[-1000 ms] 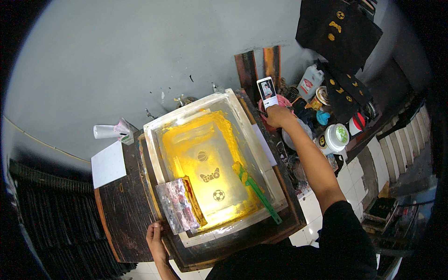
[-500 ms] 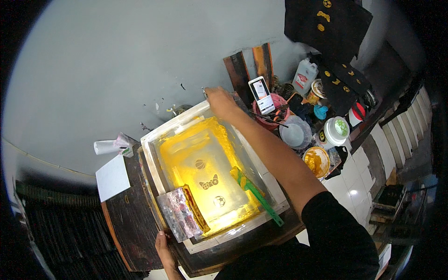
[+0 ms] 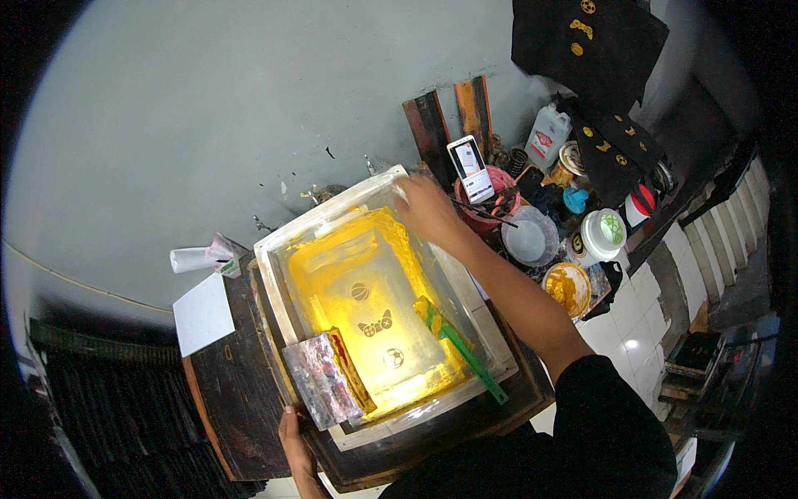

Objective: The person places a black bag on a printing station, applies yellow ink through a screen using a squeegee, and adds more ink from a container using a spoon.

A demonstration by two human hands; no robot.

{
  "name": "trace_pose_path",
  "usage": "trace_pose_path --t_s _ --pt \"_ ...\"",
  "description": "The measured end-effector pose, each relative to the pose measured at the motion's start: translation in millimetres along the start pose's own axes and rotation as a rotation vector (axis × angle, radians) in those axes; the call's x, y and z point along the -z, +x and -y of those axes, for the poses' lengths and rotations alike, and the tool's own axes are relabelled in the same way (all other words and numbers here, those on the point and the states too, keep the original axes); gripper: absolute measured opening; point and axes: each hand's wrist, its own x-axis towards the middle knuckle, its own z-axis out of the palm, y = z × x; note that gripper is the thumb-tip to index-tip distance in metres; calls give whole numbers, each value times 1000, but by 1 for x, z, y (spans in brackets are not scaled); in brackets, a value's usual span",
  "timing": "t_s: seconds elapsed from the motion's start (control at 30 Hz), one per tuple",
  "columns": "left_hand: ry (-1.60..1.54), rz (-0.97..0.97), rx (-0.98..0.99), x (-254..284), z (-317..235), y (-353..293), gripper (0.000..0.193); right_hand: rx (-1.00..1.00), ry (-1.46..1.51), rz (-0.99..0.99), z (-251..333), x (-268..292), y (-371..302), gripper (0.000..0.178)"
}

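Note:
A screen-printing frame (image 3: 277, 293) with pale wooden sides lies slanted before me. Yellow ink covers much of its mesh, around a basketball, a game controller and a football design. At its lower left corner rests a paint-stained squeegee (image 3: 320, 379) with an inky edge. A green-handled spatula (image 3: 471, 364), its head yellow with ink, lies across the right side. My left hand (image 3: 297, 441) is closed at the edge of the dark board (image 3: 366, 472) beneath, near the squeegee. Over the frame's upper right side is my right hand (image 3: 426, 208); its bent fingers are partly hidden.
A phone (image 3: 470, 170) leans on a pink tub at the back right. Beside it stand a clear bowl (image 3: 527, 239), a white tub (image 3: 600, 234) and a yellow ink tub (image 3: 567, 289). A white sheet (image 3: 204, 314) lies left; printed black cloths (image 3: 586, 50) hang upper right.
My right hand has come off the frame's far corner and shifted right and nearer, down its right side. My left hand stays at the board's edge. The view has shifted slightly.

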Motion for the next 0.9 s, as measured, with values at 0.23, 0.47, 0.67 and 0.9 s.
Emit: trace_pose_path --t_s 0.23,0.47,0.67,0.9 --pt "-25 14 35 -8 4 -13 56 -395 169 59 4 79 -168 37" --pt "-229 90 6 -24 5 -19 54 -652 334 23 -3 69 -266 35" --pt "-532 108 46 -35 31 0 61 -605 724 171 -49 65 -252 50" --pt "-536 117 69 -51 33 7 59 -723 816 329 -9 46 -190 55"
